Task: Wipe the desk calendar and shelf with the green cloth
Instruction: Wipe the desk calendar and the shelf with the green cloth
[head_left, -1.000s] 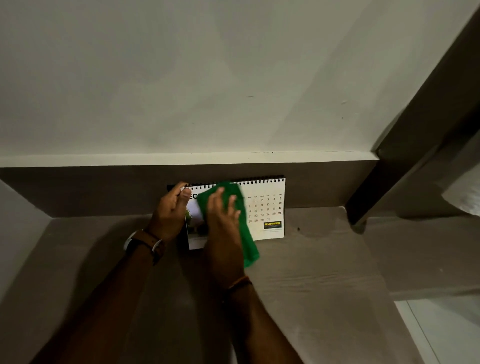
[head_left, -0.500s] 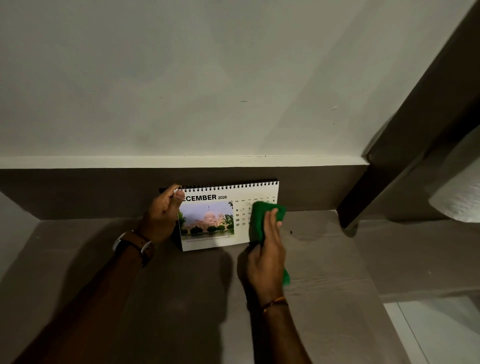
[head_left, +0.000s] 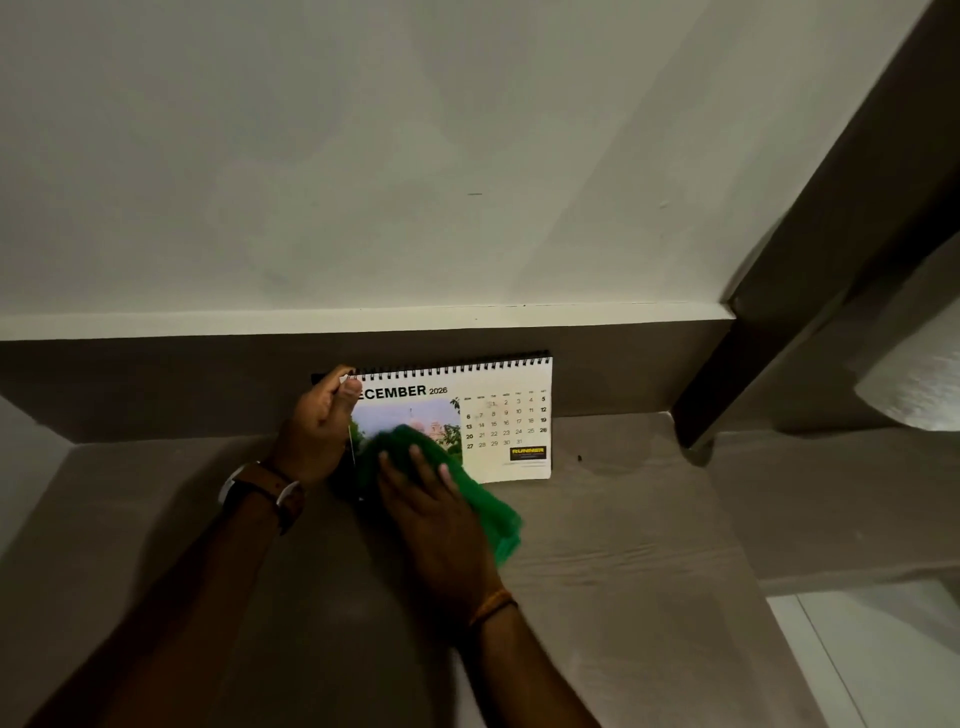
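Looking down at a grey-brown shelf (head_left: 623, 545) with a faint wood grain, we see the desk calendar (head_left: 498, 421) standing upright near the back, its black spiral binding running along the top edge and its white page reading December 2026. The left hand (head_left: 317, 431) pinches the calendar's upper left corner, thumb over the front of the page and fingers curled behind the binding, closed firmly on the card. A brown strap watch (head_left: 270, 493) with a pale case sits on that wrist.

Over to the right hand (head_left: 436, 519) now: it lies flat and spread, fingers fairly wide, pressing the green cloth (head_left: 488, 512) against the lower left part of the page, right over the printed photo of a domed building and trees. The cloth is soft and crumpled, a loose fold trailing out past the hand onto the shelf surface below the calendar's bottom edge. An orange thread band (head_left: 493, 605) circles the right wrist.

The date grid on the right half of the page stands uncovered, with a small dark logo block beneath it. Behind the calendar we have a dark matte back panel, a pale ledge above it, and plain off-white wall (head_left: 415, 156). A dark slanted upright (head_left: 831, 260) frames the shelf's right side.
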